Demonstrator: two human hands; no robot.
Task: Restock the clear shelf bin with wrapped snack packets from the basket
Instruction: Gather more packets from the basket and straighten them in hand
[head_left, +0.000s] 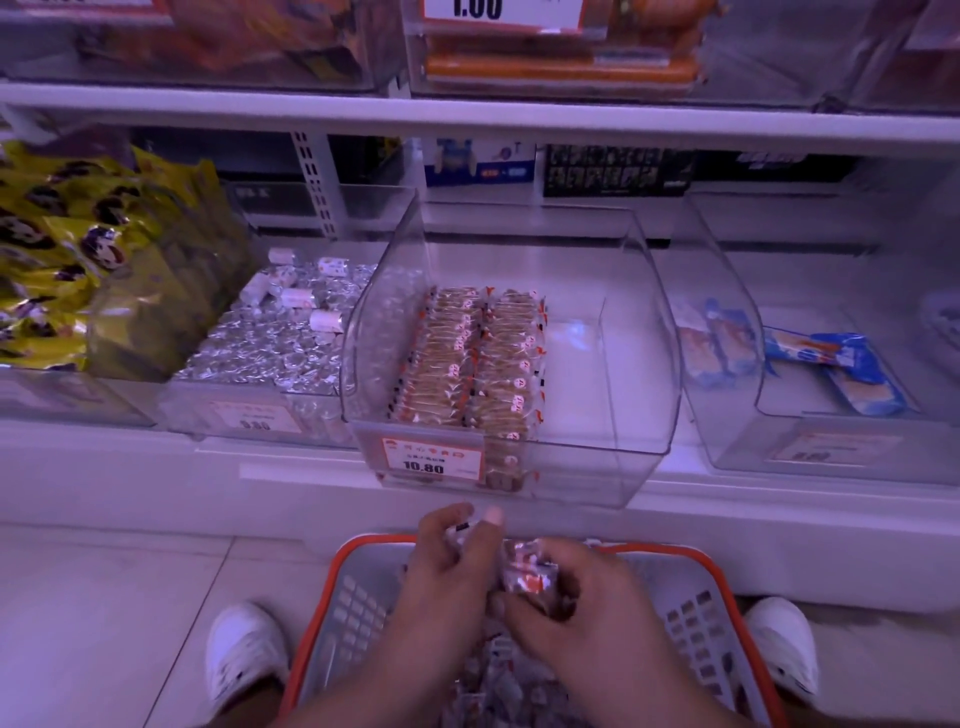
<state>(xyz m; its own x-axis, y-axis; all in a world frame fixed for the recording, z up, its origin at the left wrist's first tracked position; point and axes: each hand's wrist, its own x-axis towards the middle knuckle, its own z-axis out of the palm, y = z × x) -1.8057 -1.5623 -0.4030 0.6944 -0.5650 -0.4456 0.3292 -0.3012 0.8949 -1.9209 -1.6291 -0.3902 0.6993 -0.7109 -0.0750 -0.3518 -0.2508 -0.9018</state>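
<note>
Our left hand and right hand meet over the grey plastic basket with the orange rim, both reaching forward from the bottom of the view. The left hand's fingers curl around a few clear-wrapped snack packets with orange and white print, its thumb raised at the top; the right hand grips the same small bundle from the other side, fingers bent around it. More packets of the same kind lie loose in the basket beneath our wrists, partly hidden by our forearms.

Just above the basket, at the front edge of the white shelf, stands the clear plastic shelf bin with curved side walls. Two neat rows of brown wrapped packets fill its left half, standing on edge; its right half shows bare floor. An orange and white price tag reading 10.80 sits on its front wall.

To the left of the bin lies a tray of silver foil-wrapped sweets, and beyond it yellow bags with dark print. To the right, another clear bin holds blue wrapped packets. Our two white shoes stand on the pale floor tiles either side of the basket.
</note>
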